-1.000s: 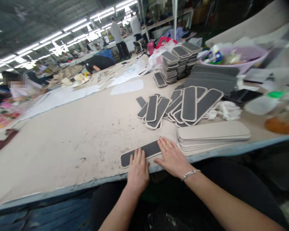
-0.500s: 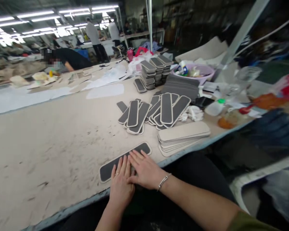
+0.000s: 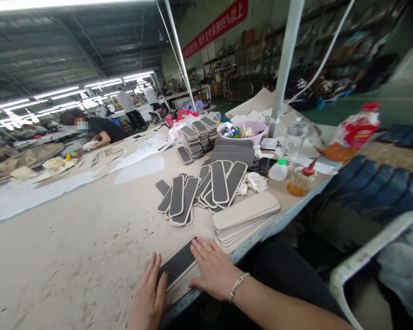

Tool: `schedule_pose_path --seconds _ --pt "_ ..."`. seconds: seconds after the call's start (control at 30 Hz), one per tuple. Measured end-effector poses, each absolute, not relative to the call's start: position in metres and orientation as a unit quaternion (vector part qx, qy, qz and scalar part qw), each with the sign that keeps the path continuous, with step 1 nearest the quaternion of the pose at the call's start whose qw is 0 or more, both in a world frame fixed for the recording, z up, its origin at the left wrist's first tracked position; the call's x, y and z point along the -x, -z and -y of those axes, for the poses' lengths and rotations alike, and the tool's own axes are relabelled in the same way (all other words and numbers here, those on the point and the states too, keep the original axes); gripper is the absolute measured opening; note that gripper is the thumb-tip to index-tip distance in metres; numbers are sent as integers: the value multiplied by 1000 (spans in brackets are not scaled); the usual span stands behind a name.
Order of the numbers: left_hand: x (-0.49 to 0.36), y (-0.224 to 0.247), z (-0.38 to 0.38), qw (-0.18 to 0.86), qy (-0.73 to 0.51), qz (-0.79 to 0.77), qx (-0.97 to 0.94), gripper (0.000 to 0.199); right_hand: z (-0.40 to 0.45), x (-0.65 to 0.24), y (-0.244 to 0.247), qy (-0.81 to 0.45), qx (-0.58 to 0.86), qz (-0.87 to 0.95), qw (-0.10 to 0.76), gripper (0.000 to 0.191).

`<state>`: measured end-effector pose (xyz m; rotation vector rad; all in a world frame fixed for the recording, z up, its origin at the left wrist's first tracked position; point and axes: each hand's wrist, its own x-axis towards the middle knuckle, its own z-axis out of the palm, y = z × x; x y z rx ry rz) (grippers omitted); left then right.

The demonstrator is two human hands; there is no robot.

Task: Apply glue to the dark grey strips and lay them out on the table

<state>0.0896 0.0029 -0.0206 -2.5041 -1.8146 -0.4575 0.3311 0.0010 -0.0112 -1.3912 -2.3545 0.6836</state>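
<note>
A long dark grey panel with a beige border and rounded corners (image 3: 179,263) lies near the table's front edge. My left hand (image 3: 147,291) rests over its near left end, which it covers, with the fingers stretched out. At the far right end, my right hand (image 3: 213,266) lies flat with spread fingertips on the panel. Beyond them are two loose heaps of similar grey panels (image 3: 182,201), (image 3: 219,181). A fanned stack of beige panels (image 3: 246,213) sits just past my right hand.
Neat piles of panels (image 3: 196,137), plain grey sheets (image 3: 232,151) and a purple basin (image 3: 258,133) stand farther back. Along the right edge are a green-capped bottle (image 3: 278,170), a red-topped glue pot (image 3: 301,181) and a large red-labelled bottle (image 3: 354,130). A co-worker (image 3: 103,126) leans over the far left.
My hands have moved apart from the panel's middle, the left toward the near end and the right toward the far end. The camera view has tilted upward.
</note>
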Motion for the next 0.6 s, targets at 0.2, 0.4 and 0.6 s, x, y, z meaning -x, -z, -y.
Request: schedule_pose_path --seconds 0.2,0.4,0.6 --pt "-113 13 -39 35 21 600 799 57 0 -337 9 -258 490 814 177 75" --pt "-112 36 -46 7 -101 615 782 58 -3 -346 6 -290 464 805 228 74" --pt "-106 32 -54 12 -85 663 744 58 -5 -353 0 -329 424 791 295 71"
